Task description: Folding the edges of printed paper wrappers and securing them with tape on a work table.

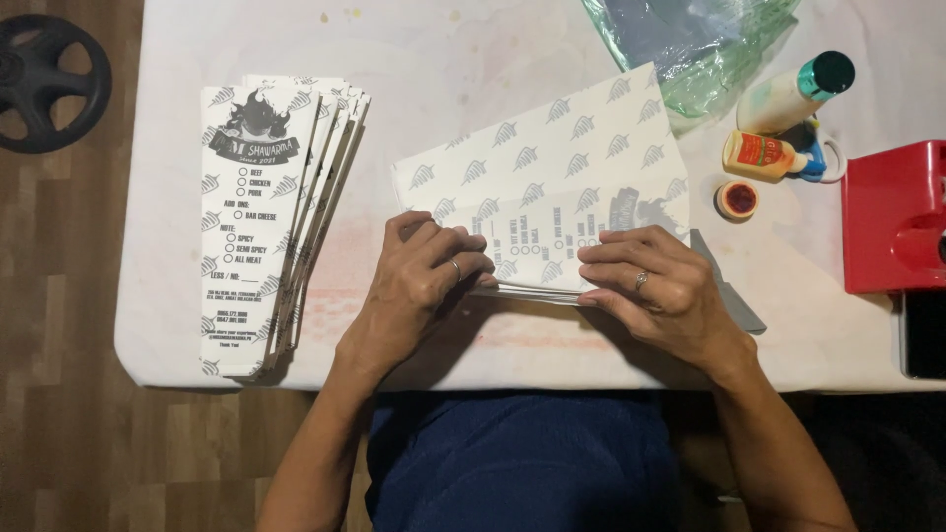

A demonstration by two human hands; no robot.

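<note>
Head camera looks straight down at a white worktop [434,59] and two bare hands. Both hands press on a printed paper sheet [552,167] that lies in the middle of the worktop, just in front of the person. The sheet is white with small grey leaf marks, and its near edge is folded over.

The left hand [429,271] lies flat on the left end of the fold. Its fingers [463,246] are close together and bent down onto the paper, so the fold stays put. The right hand [655,286] does the same at the right end. Its fingers [611,258] are together and pinch the folded edge against the worktop. With a hand at each end, the long fold can stay straight.

To the left, well apart from the hands, sits a stack of finished paper sleeves [261,227], fanned out a little, so each one shows.

To the right are a white bottle with a teal cap [793,91], a small orange glue bottle [764,155] and a little red lid [737,199], near enough to reach. A red box [892,217] sits at the right edge. A clear green plastic bag [700,44] lies at the top. A black wheel [44,84] rests on the wooden floor [59,325].
</note>
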